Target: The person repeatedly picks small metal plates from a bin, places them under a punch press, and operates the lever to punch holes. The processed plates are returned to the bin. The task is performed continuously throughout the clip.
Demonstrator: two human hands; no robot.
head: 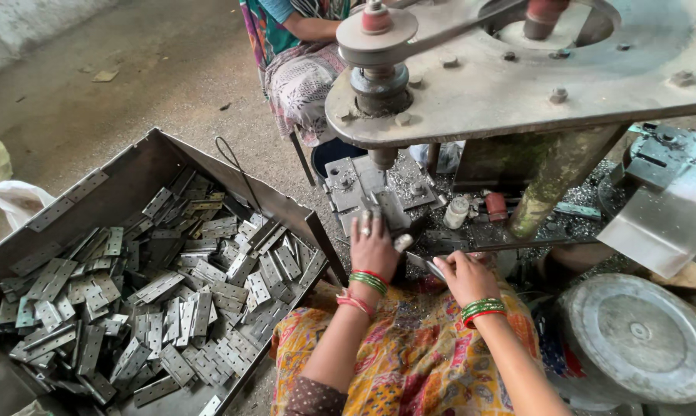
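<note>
**Hinge under the drill, both hands at the plate**

A hinge [385, 206] lies flat on the small steel plate [348, 185] below the drill spindle [381, 158], in the middle of the view. The left hand [373, 245] rests on its near end, fingers stretched forward and pressing down, a ring on one finger. The right hand [465, 277] sits just to the right and nearer the body, fingers curled around a thin dark metal piece [431, 267] whose tip pokes out toward the left hand; what the piece is cannot be told. Both wrists carry green and red bangles [369, 280].

Metal shavings [409, 181] are scattered around the plate, with a small white bottle [456, 212] and a red cap-like thing [496, 205] just beyond the right hand. Above it all spreads the machine's heavy grey top [563, 77], with a pulley [376, 31] and a belt [463, 19].

The person's lap shows a yellow patterned cloth [417, 362]. To the left, on the floor, stands an open metal box [132, 177] heaped with grey hinges [155, 300]. At lower right lies a round metal lid [640, 335]. Another person in patterned clothes [298, 73] sits behind the machine.
</note>
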